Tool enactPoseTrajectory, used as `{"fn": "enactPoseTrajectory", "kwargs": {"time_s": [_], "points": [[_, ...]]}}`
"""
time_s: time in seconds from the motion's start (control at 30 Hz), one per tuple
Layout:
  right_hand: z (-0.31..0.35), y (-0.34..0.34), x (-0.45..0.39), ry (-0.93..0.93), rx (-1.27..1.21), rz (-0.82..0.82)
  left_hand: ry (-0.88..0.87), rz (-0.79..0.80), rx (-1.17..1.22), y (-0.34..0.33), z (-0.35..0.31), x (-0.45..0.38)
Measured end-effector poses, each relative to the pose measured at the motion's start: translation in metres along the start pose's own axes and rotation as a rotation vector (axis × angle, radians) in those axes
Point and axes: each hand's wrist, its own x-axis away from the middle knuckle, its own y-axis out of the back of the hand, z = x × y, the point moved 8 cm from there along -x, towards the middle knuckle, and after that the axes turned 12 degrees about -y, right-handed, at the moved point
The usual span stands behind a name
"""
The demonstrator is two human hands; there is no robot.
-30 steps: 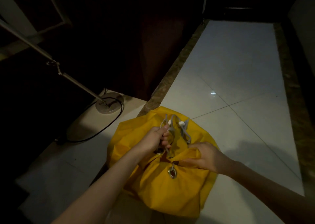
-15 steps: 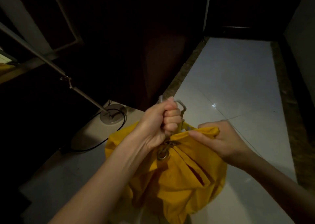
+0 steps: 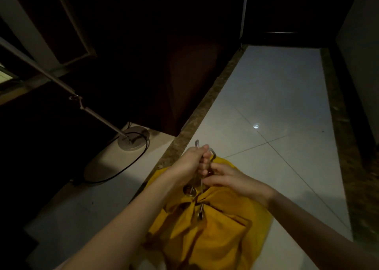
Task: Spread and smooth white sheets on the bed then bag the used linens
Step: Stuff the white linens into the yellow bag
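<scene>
A yellow drawstring laundry bag point(image 3: 215, 228) stands on the pale tiled floor, its mouth gathered tight with metal eyelets showing. My left hand point(image 3: 194, 160) grips the grey drawstring cord point(image 3: 198, 182) in a fist and holds it up above the bag's mouth. My right hand point(image 3: 227, 177) is just right of the fist, fingers curled around the cord near the gathered fabric. What is inside the bag is hidden. No bed or sheets are in view.
A floor lamp's round base point(image 3: 131, 137) with a black cable point(image 3: 123, 171) stands left of the bag, its slanted pole point(image 3: 61, 85) running up left. A brown stone strip point(image 3: 205, 107) borders dark furniture. Pale tiled floor point(image 3: 276, 109) stretches ahead.
My left hand has pulled the cord higher and the bag's mouth has closed tighter. My right hand left the bag's rim fabric and came up beside the cord.
</scene>
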Motion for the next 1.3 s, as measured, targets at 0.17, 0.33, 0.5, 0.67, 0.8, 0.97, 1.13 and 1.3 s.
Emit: {"fn": "enactPoseTrajectory", "kwargs": {"time_s": [0.17,0.33,0.5,0.67,0.8,0.97,1.13,1.3], "points": [[0.000,-0.006,-0.005,-0.020,-0.084,-0.060,-0.190,0.083,-0.286,-0.007,-0.013,-0.001],[-0.001,-0.008,-0.007,-0.052,-0.319,-0.094,-0.329,0.115,-0.555,0.000,-0.021,-0.002],[-0.006,-0.015,-0.008,-0.194,-0.593,-0.120,-0.271,0.150,-0.487,-0.001,-0.015,-0.005],[0.007,-0.021,-0.006,-0.054,-0.590,-0.198,-0.193,0.179,-0.428,0.005,0.004,-0.010],[0.003,-0.022,-0.002,-0.044,-0.584,-0.223,-0.203,0.236,-0.401,0.000,0.006,-0.007],[0.006,-0.016,0.004,-0.151,-0.738,-0.182,-0.049,0.374,-0.206,-0.011,0.022,0.022],[0.016,-0.002,0.005,-0.128,-0.670,-0.340,0.058,0.487,-0.125,-0.023,0.027,0.046],[0.078,0.005,0.025,0.000,-0.641,-0.182,0.011,0.518,-0.128,-0.026,0.011,0.057]]}}
